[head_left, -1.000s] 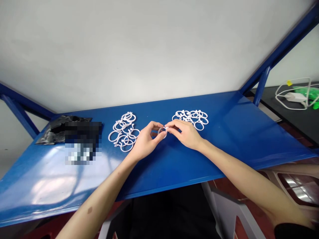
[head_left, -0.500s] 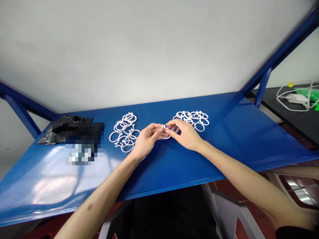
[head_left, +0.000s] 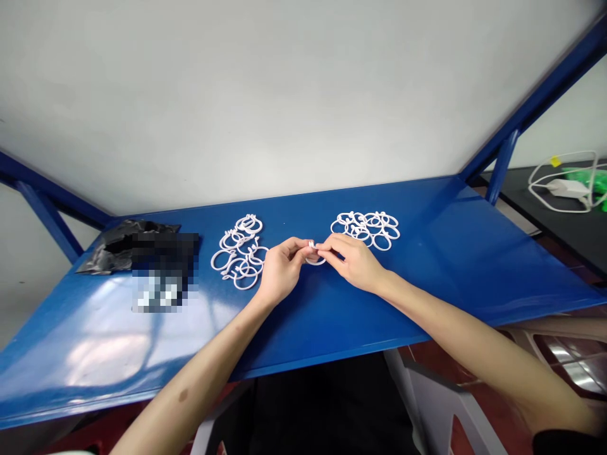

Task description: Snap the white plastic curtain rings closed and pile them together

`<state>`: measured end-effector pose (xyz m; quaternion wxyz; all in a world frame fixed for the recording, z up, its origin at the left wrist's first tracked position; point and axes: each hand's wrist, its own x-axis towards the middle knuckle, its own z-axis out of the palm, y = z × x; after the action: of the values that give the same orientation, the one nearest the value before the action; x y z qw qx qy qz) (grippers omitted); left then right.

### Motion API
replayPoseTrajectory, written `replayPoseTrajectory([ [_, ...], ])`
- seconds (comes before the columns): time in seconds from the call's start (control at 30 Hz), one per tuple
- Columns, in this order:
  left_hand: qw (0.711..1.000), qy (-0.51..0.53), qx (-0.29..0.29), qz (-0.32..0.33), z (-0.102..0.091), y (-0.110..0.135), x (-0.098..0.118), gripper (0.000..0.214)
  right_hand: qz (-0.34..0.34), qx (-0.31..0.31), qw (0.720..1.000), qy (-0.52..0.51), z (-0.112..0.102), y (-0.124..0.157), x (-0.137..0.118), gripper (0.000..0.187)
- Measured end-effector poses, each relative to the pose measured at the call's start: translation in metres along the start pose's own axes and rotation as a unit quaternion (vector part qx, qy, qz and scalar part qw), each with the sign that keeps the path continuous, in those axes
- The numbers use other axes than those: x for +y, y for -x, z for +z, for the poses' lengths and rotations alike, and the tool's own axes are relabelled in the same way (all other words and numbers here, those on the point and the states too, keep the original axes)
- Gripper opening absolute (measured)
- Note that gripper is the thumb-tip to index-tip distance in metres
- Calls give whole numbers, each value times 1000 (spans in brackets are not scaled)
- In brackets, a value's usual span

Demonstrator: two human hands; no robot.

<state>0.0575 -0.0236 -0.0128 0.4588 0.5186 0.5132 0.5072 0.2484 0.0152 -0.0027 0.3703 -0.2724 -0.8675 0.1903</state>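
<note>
Between both hands, above the middle of the blue table, is one white plastic curtain ring (head_left: 315, 261). My left hand (head_left: 284, 265) pinches it near its knobbed ends, thumb against fingers. My right hand (head_left: 353, 259) grips the same ring from the other side with its fingertips. Fingers cover most of the upper part of the ring, so whether its ends are joined cannot be made out. Left of my left hand lies a loose pile of similar white rings (head_left: 236, 272). Just beyond my right hand is another group of white rings (head_left: 382, 242).
The blue table (head_left: 294, 328) meets a pale wall (head_left: 284, 107) behind. A black plastic bag (head_left: 109, 249) lies at the left, beside a blurred-out patch. Blue braces (head_left: 502, 165) flank the table. At far right, a white charger (head_left: 566, 188) with its cable rests on a dark surface.
My right hand's fingers have drawn closer together on the ring, against the left fingertips. The view has shifted slightly; both ring piles look the same.
</note>
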Motion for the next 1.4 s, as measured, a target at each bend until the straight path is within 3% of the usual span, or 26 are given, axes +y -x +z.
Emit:
replayPoseTrajectory([
  [0.17,995,-93,-15,44,-2,0,1,24,-36,-23,998,36,3,2,1,24],
  [0.27,971,-215,-49,95,-10,-4,13,24,-32,-15,997,62,-2,-3,6,22],
  [0.33,931,-329,-74,138,-21,-7,20,25,-19,5,995,95,-13,-7,12,22],
  [0.4,883,-438,-50,163,-37,-11,24,28,16,45,989,143,-29,-11,21,23],
  [0.53,779,-613,-14,130,-70,-17,21,33,107,122,957,240,-61,-12,47,23],
  [0.63,734,-672,-35,88,-84,-19,16,39,171,105,944,263,-74,-9,65,21],
  [0.7,722,-686,-51,78,-87,-19,15,40,202,78,942,256,-77,-8,73,18],
  [0.83,723,-684,-46,83,-85,-20,18,33,228,59,941,243,-75,-7,80,14],
  [1.0,744,-656,24,121,-76,-18,29,25,221,38,948,225,-75,-7,81,13],
  [1.13,795,-577,60,178,-66,-14,37,20,197,78,951,226,-74,-10,76,16],
  [1.27,865,-450,38,219,-52,-9,38,19,136,114,964,198,-61,-13,52,17],
  [1.33,888,-404,2,219,-41,-6,34,19,103,86,981,136,-48,-13,34,17],
  [1.4,907,-365,-34,207,-31,-4,29,16,80,13,996,35,-31,-11,17,15],
])
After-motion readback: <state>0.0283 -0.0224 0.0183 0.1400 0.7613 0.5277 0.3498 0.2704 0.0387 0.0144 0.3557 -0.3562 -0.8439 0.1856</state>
